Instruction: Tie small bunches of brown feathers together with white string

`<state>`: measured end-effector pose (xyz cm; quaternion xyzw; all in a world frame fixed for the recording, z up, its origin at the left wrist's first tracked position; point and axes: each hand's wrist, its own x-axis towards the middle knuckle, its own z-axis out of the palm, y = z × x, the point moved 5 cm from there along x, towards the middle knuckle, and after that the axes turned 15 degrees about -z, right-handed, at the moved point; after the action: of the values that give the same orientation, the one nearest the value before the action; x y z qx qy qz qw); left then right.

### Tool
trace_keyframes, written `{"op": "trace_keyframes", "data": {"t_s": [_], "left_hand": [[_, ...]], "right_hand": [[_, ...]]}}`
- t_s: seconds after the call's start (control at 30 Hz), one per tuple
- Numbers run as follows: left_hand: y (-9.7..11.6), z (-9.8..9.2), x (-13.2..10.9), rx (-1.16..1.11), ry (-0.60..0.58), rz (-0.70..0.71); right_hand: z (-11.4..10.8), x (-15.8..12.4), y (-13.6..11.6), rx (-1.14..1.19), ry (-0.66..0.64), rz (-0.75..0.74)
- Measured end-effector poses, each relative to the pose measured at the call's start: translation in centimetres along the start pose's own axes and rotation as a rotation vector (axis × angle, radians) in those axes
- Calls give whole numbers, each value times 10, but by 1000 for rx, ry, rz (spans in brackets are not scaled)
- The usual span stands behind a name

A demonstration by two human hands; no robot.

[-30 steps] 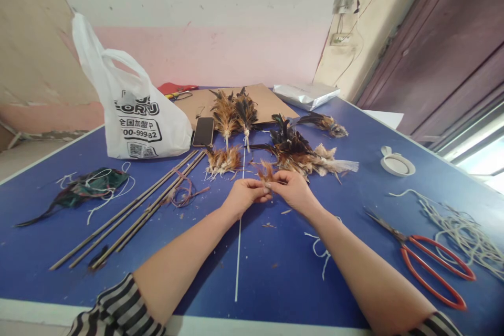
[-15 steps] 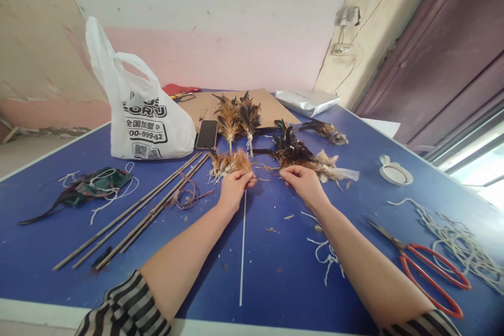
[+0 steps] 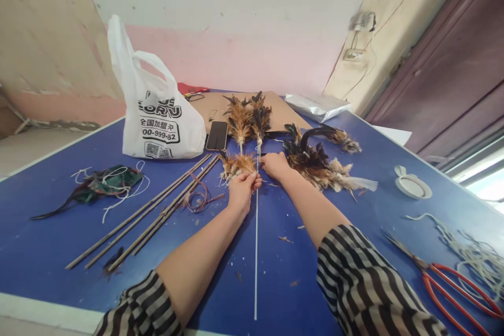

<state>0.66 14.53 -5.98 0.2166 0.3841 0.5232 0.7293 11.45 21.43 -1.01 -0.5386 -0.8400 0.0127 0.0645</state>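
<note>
My left hand point(image 3: 242, 190) is closed on a small bunch of brown feathers point(image 3: 236, 164) at the middle of the blue table point(image 3: 275, 252). Just to the right, my right hand point(image 3: 275, 165) reaches into the dark feather pile point(image 3: 318, 163), its fingers curled and closed; what they hold is hidden. Two tied feather bundles point(image 3: 248, 118) lie just beyond both hands, near a black phone point(image 3: 217, 135).
A white plastic bag point(image 3: 157, 115) stands at the back left. Thin sticks point(image 3: 149, 210) and a cord tangle point(image 3: 197, 200) lie to the left, with dark fabric and string point(image 3: 102, 186) further left. Red-handled scissors point(image 3: 452, 283), white twine point(image 3: 476, 257) and a tape roll point(image 3: 411, 185) lie right.
Both hands moved away from me toward the feathers. The left carried its brown bunch forward; the right reached into the dark pile. The view shifted left.
</note>
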Motion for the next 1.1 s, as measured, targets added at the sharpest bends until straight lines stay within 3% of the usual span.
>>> {"op": "trace_keyframes", "data": {"t_s": [0.13,0.27,0.33,0.4,0.5,0.73,1.1], "left_hand": [[0,1,0,10,-10,-4],[-1,6,-4,40,-50,-73],[-5,11,-7,59,-107,-143],[-10,16,-10,81,-169,-232],[-19,20,-15,107,-230,-357],[-27,23,-23,189,-330,-454],[-29,24,-24,225,-303,-443]], "right_hand": [[-4,-10,5,66,37,20],[-11,-43,12,271,99,14],[-11,-65,16,724,223,85],[-6,-84,15,1049,247,121],[-1,-103,10,1264,255,130],[4,-114,7,1289,359,146],[-1,-115,1,1218,392,123]]}}
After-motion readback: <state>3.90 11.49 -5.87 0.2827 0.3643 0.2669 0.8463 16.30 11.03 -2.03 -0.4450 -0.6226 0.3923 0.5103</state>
